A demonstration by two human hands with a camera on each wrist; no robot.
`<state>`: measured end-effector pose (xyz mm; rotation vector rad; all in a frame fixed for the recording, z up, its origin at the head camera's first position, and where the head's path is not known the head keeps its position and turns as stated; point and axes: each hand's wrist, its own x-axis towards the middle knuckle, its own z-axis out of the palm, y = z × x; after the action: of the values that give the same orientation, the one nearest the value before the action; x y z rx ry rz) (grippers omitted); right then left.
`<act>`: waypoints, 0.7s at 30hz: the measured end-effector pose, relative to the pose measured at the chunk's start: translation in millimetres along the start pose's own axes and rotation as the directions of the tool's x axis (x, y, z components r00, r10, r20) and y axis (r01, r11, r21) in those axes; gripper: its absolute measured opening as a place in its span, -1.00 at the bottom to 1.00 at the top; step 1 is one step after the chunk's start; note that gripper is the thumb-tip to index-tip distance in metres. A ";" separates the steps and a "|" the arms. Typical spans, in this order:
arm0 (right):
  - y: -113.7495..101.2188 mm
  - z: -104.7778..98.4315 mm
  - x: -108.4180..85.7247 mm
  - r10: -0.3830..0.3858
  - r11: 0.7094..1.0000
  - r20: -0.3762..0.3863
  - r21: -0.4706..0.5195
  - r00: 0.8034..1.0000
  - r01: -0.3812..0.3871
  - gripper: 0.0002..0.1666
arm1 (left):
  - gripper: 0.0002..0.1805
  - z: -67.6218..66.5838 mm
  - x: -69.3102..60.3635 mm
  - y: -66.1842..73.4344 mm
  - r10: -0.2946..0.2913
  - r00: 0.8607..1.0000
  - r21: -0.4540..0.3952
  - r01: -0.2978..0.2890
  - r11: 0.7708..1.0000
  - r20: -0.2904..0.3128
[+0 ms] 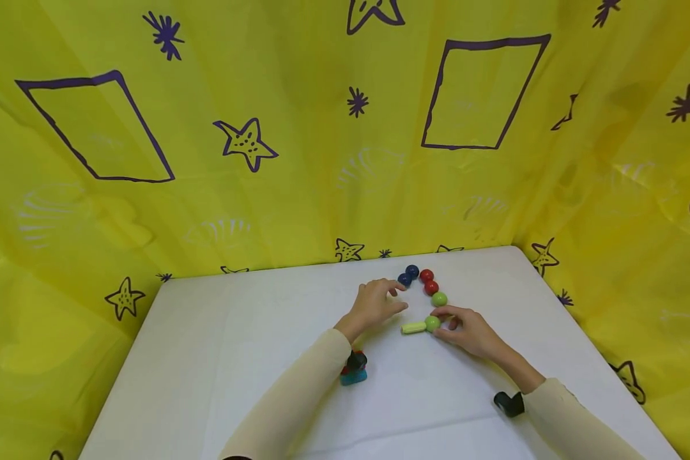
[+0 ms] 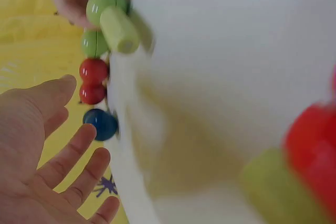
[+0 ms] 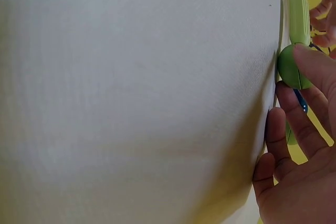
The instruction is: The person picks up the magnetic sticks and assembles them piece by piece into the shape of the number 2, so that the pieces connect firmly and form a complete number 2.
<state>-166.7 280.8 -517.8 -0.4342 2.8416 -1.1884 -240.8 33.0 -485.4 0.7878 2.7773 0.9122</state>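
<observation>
My right hand [image 1: 468, 329] pinches a green ball [image 1: 432, 323] between thumb and fingers. From the ball's left side sticks out a pale green ridged rod [image 1: 413, 328], seen upright in the right wrist view. Just beyond that hand sits another green ball [image 1: 439, 299], with red balls [image 1: 431, 287] after it. Dark blue balls [image 1: 412, 271] lie at the far end of this curved row. My left hand [image 1: 374, 303] hovers left of the row, fingers spread and holding nothing. In the left wrist view a fingertip overlaps the blue balls [image 2: 103, 124]; contact is unclear.
Beside my left forearm lie a teal piece [image 1: 353, 377] and red pieces, partly hidden by a black wrist camera [image 1: 357, 360]. A blurred red piece [image 2: 315, 156] and yellow-green piece [image 2: 281, 192] loom close in the left wrist view. A yellow patterned curtain [image 1: 299, 211] borders the white table [image 1: 253, 332].
</observation>
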 end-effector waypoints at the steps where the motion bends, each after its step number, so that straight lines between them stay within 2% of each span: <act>1: 0.4 -0.2 -0.2 0.001 1.000 0.004 0.002 1.000 -0.001 -0.60 | -0.60 -1.4 3.2 -0.9 0.000 1.000 0.003 0.000 1.000 -0.006; 9: 0.0 -2.8 -0.4 -0.004 1.000 0.018 0.023 1.000 0.004 -0.58 | -0.52 -3.4 26.3 -10.7 0.025 0.999 0.050 -0.023 0.998 -0.037; 13: 0.9 -3.1 0.5 0.000 1.000 0.022 0.025 1.000 -0.001 -0.58 | -0.54 -0.8 34.9 -13.0 0.024 0.999 0.063 -0.022 0.998 -0.030; 21: 2.2 -2.0 -1.4 0.006 1.000 0.018 0.029 1.000 -0.006 -0.59 | -0.54 5.9 44.7 -12.3 0.002 1.000 0.036 -0.002 0.999 0.011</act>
<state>-166.2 284.1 -518.1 -0.4326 2.8055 -1.2168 -283.0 50.5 -494.9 0.7988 2.7919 0.8580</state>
